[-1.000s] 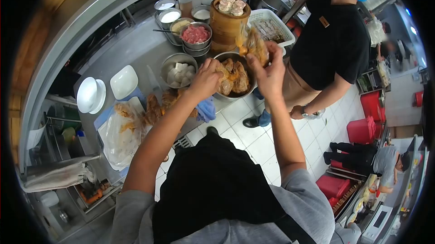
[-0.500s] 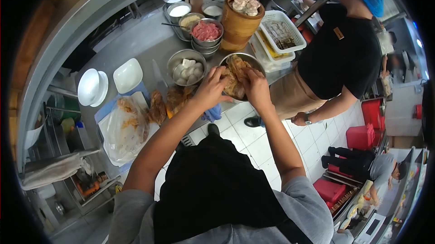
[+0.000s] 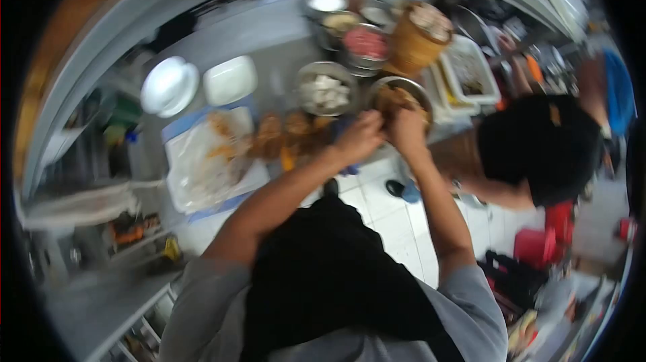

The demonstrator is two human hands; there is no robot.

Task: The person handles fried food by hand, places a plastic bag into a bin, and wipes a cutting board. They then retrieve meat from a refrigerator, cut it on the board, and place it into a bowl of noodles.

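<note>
A metal bowl [image 3: 428,101] holds brown pieces of cooked meat [image 3: 396,97], blurred by motion. My right hand [image 3: 408,130] reaches over its near rim, fingers closed on the meat. Close beside it, at the bowl's left, my left hand [image 3: 361,138] is also closed, its fingertips meeting the meat and the right hand; the exact grip is smeared. To the left stands another metal bowl [image 3: 306,96] with white lumps [image 3: 328,93]. More brown pieces [image 3: 269,134] lie on the counter near my left forearm.
A clear plastic bag [image 3: 202,167] with brown bits rests on a board at left, below white dishes [image 3: 231,79]. Behind the bowls are pink meat [image 3: 365,43] and a bamboo steamer [image 3: 412,44]. White trays [image 3: 490,96] and a person in black [image 3: 538,150] are at right.
The view has shifted and blurred, so the counter items appear farther right. My hands are closer together at the meat bowl, and my left fingers have curled in. The nearby person leans lower.
</note>
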